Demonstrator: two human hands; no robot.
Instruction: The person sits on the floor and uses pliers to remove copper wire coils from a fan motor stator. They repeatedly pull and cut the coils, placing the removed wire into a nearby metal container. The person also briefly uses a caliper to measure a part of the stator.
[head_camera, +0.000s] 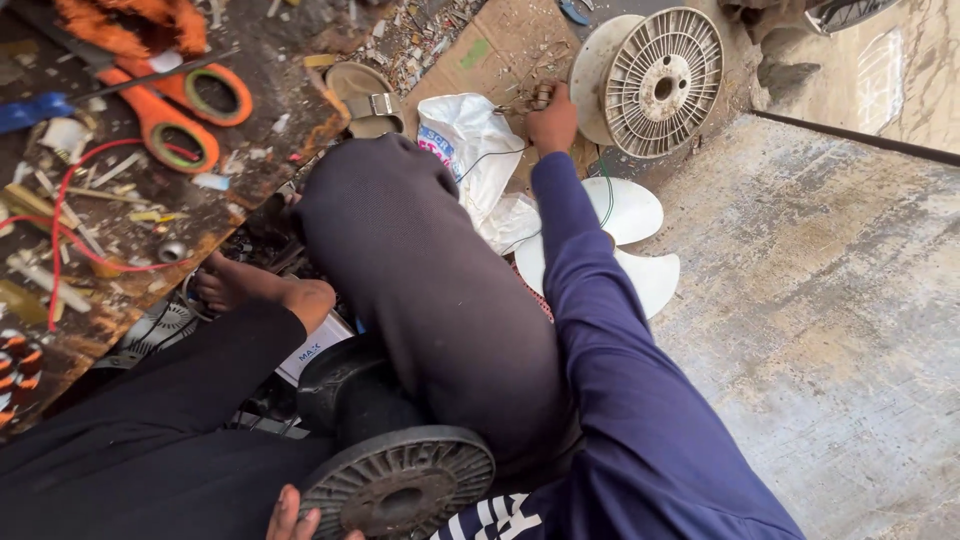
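Note:
My right hand (553, 122) reaches far out in a blue sleeve to the cardboard sheet (500, 40) on the floor. Its fingers are closed around a small brownish metal part (541, 96) with thin wire trailing from it, just left of a pale empty wire spool (655, 80) lying tilted. Only a few fingers of my left hand (291, 518) show at the bottom edge. They rest against the rim of a dark ribbed spool (400, 482) near my lap; whether they grip it is hidden. My knee in dark trousers (420, 270) fills the middle.
A white plastic bag (475, 150) and a white fan blade (640, 245) lie under my right arm. At left stands a cluttered wooden board with orange scissors (180, 110), red wire (60, 215) and scraps. A bare foot (250, 290) and a sandal (368, 100) are nearby. Concrete floor (820, 300) lies right.

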